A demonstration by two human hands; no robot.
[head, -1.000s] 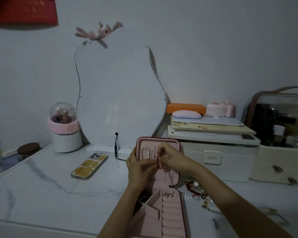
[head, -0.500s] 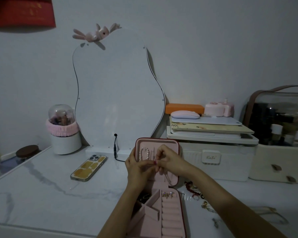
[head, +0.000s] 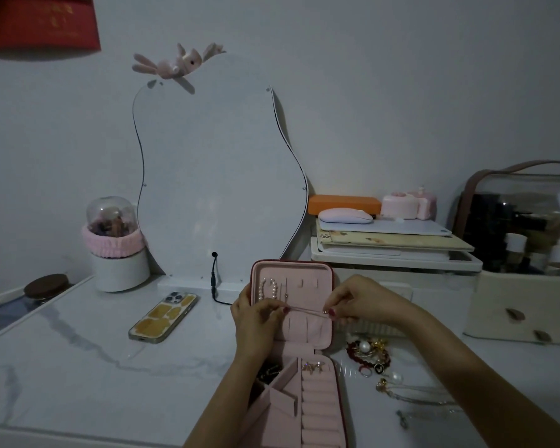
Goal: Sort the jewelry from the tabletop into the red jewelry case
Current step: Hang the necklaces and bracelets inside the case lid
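The red jewelry case stands open on the marble tabletop, its pink-lined lid upright. A pearl bracelet hangs in the lid. My left hand and my right hand pinch the two ends of a thin chain stretched level across the lid's front. Small earrings sit at the top of the ring rolls in the base. A pile of loose jewelry lies on the table to the right of the case.
A phone lies left of the case. Behind it stands a wavy mirror with a black cable. A white storage box and a clear cosmetics bag stand at the right, a white cup with pink band at the left.
My hands were together at the lid's middle; now my right hand has drawn away to the right, stretching the chain out level between both hands.
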